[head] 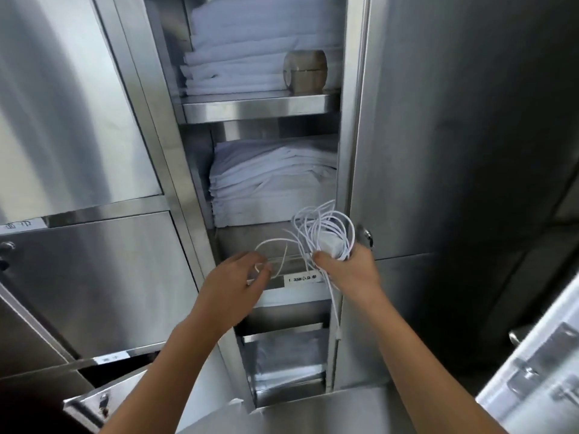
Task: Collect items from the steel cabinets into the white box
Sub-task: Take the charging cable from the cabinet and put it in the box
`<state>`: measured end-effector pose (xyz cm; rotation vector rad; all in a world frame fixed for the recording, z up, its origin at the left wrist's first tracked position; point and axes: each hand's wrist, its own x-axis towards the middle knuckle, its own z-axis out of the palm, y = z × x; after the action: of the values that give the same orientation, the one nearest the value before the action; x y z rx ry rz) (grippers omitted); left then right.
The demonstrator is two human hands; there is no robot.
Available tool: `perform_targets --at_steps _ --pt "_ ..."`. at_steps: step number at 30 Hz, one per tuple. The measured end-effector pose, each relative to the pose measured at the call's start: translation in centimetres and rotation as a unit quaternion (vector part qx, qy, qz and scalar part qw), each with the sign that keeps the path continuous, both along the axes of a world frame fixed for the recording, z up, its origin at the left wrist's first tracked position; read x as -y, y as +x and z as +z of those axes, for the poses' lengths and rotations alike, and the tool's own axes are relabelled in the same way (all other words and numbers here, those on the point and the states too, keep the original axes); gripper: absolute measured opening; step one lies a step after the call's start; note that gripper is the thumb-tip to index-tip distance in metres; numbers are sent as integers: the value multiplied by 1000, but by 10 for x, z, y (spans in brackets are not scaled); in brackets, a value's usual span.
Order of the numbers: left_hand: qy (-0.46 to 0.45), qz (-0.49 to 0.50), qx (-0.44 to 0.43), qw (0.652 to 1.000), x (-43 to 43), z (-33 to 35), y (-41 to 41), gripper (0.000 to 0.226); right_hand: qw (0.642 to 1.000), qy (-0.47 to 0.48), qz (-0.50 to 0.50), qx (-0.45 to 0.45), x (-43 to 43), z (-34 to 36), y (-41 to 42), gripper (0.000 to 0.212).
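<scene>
Head view, right hand (pixel 347 270): fingers closed round a loose bundle of white cable (pixel 322 233) with a small white adapter block inside it, held just in front of the shelf edge (pixel 291 278).
Left hand (pixel 232 283): half open, fingertips pinching or about to pinch a stray loop of the same cable; which one, I cannot tell.
Trailing end (pixel 336 311): one strand hangs below the right hand, its plug dangling by the lower shelf.
Snag risk: that strand could catch on a shelf lip as the bundle is pulled away.
Tangle risk: loose coils may spill from the grip.
Linen stack (pixel 269 180): folded white cloths sit just behind the cable; a loop could drag them.
White box: not identifiable in this view.
</scene>
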<state>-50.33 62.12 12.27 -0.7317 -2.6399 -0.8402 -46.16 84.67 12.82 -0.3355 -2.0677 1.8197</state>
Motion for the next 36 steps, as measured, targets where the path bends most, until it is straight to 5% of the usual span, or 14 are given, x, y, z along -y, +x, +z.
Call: perform_targets --at_steps 4,19,24,36 --pt "13 -67 19 997 -46 -15 2 45 997 -6 -71 10 -30 -6 27 7" --pt "-37 -371 34 927 -196 -45 -11 27 914 16 -400 60 -97 -43 135 15" --pt "-73 -494 65 864 -218 -74 13 29 862 9 -501 82 -55 -73 188 35" --pt "-104 -726 19 679 -227 -77 228 39 700 -28 -712 42 65 -90 398 24"
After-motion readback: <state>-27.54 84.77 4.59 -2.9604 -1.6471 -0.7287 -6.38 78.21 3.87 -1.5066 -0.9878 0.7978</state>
